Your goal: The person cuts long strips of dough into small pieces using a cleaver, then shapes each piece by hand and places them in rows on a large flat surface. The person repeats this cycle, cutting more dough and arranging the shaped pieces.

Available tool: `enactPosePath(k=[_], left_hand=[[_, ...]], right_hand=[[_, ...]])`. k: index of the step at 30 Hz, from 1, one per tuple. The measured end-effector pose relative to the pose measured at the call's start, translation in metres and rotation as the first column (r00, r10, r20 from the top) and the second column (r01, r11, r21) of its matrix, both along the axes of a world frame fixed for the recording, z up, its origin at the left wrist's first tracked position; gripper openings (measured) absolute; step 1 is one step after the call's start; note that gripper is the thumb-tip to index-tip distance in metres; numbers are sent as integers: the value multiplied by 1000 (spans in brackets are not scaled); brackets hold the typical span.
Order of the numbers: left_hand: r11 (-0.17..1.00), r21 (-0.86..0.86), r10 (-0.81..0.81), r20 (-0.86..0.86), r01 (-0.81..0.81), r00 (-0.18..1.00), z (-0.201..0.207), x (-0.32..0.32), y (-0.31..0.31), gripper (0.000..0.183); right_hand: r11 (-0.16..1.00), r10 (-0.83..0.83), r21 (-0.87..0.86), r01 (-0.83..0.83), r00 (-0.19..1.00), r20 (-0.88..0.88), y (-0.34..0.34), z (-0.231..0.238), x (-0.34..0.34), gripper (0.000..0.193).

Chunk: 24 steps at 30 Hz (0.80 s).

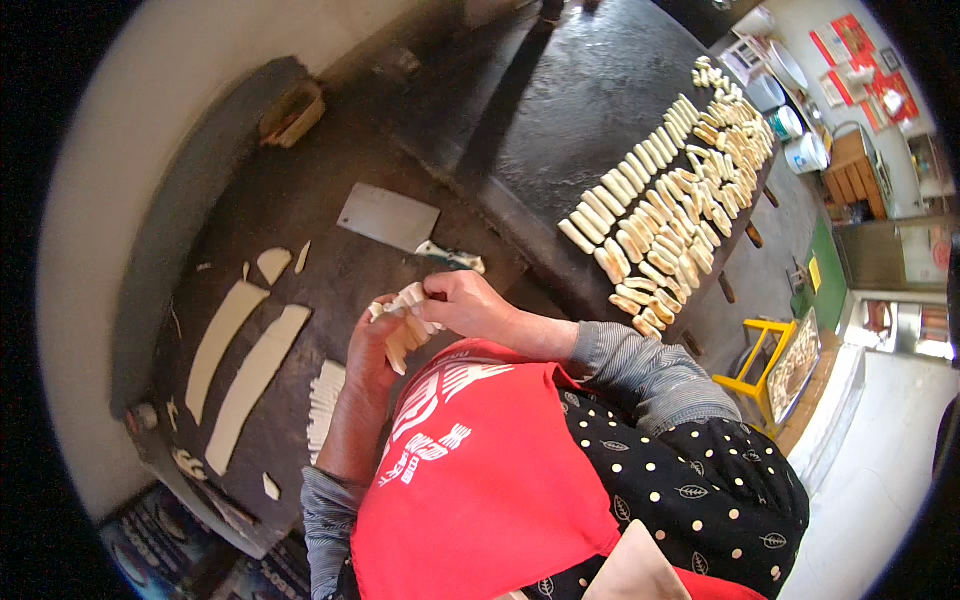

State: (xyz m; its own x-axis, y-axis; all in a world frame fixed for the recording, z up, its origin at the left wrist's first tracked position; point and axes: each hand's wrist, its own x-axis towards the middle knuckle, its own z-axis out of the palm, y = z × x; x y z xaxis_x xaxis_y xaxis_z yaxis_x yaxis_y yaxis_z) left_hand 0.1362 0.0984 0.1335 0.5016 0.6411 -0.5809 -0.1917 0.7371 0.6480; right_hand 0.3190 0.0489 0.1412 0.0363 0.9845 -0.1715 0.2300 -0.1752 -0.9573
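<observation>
My left hand [372, 350] is closed round a bunch of pale dough strips [402, 335] in front of the red apron. At the top end of the same bunch, the fingers of my right hand [472, 303] pinch some of the strips. Just beyond the hands lies a cleaver [388, 216], flat on the dark work table [240, 200], its handle toward my right hand. Beside my left forearm is a row of cut dough strips [325, 405], partly hidden by the arm. Two long flat dough pieces [258, 388] lie further left, with small scraps around them.
To the right, a large dark griddle surface [560, 90] adjoins the table and carries many browned dough sticks [665, 225]. A small box [293, 115] sits at the table's far left edge. Buckets [805, 152] and a yellow stand [757, 370] are on the right side.
</observation>
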Motion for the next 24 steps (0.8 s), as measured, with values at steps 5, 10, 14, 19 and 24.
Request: enactPosePath(k=[5, 10, 14, 19, 24], left_hand=[[997, -33, -65, 126, 70, 990, 15, 66, -6, 30], [988, -154, -13, 83, 25, 996, 19, 104, -19, 28], [997, -70, -18, 102, 25, 995, 20, 110, -17, 33], [961, -17, -269, 152, 275, 951, 19, 111, -21, 34], [984, -26, -176, 51, 178, 983, 19, 117, -25, 34]], right_hand=[[977, -199, -140, 161, 924, -326, -21, 10, 47, 21], [973, -204, -204, 111, 829, -521, -40, 13, 88, 19], [955, -294, -209, 209, 743, -601, -41, 7, 103, 18], [996, -92, -34, 87, 981, -169, -40, 0, 115, 17], [1000, -1, -22, -2, 991, -134, -41, 0, 116, 19]])
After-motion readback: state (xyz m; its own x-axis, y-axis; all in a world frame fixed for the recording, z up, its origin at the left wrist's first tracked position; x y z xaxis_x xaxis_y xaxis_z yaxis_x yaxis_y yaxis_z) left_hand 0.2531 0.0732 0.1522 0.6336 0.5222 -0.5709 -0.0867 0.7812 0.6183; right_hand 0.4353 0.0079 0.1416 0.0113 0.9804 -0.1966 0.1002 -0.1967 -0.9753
